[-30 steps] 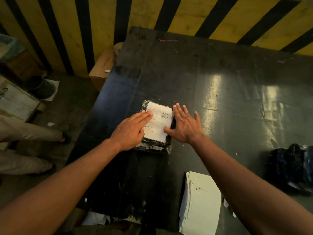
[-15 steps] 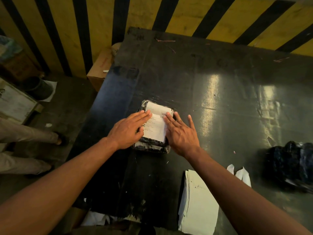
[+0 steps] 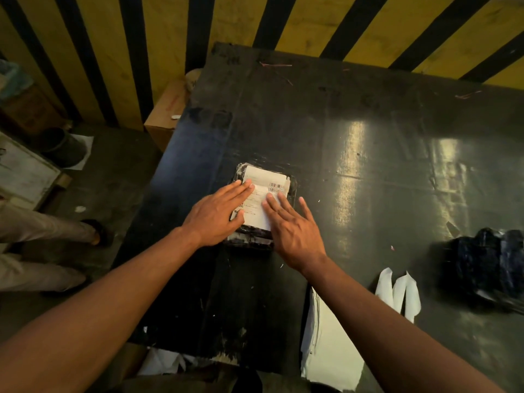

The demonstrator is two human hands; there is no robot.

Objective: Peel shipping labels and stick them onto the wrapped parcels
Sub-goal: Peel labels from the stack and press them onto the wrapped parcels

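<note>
A small parcel wrapped in dark plastic lies on the black table. A white shipping label with barcodes covers its top. My left hand lies flat on the label's left side, fingers straight. My right hand presses flat on the label's right side with spread fingers. A stack of white label sheets sits at the table's near edge, partly hidden by my right forearm.
A dark plastic bundle lies at the right. Torn white backing strips lie beside it. A cardboard box stands off the table's left edge. Another person's legs are on the floor at left. A yellow-black striped wall is behind.
My right hand has slid left from beside the parcel onto the label. My left hand has stayed on the label's left side.
</note>
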